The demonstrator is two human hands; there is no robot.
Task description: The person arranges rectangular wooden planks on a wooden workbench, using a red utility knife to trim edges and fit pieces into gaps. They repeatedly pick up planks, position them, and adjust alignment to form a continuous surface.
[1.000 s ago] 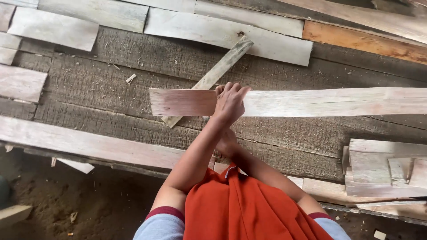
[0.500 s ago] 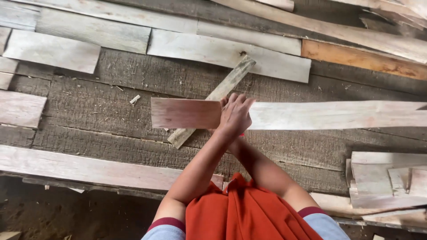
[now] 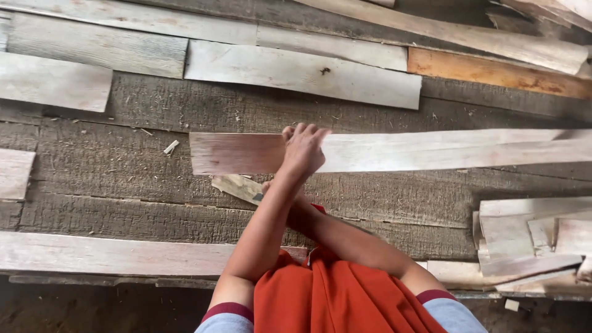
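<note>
We have a long pale plank lying across the grey worktop. Our left hand presses flat on it, fingers spread; our right hand, below it, is mostly hidden near a small offcut, grip unclear.

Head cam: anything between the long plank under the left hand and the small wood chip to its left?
Nothing but bare grey board between the long plank and the wood chip in the head view.
</note>
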